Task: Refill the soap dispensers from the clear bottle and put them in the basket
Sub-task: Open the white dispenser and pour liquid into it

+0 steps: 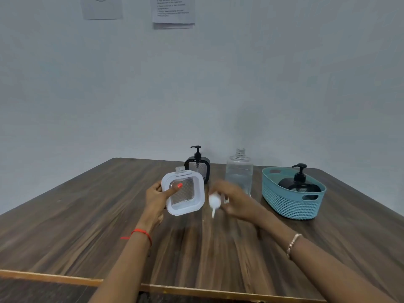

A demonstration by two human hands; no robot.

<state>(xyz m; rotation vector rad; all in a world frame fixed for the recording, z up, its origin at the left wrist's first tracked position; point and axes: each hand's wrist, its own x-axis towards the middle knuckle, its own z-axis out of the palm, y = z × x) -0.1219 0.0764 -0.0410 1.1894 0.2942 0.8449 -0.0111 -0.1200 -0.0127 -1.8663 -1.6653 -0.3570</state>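
Note:
My left hand (157,196) grips a white square soap dispenser (185,194), tilted, its threaded neck bare with no pump on it. My right hand (232,199), blurred, holds the white pump head (214,202) just right of that dispenser, its tube pointing down. Behind stands a black dispenser (197,166) with its pump on. The clear bottle (239,171) stands uncapped to the right, with liquid low in it. A teal basket (290,203) at the right holds another black dispenser (299,182).
The wooden table (87,226) has its front edge close to me and its right edge just past the basket. A grey wall with pinned papers (173,12) rises behind the table.

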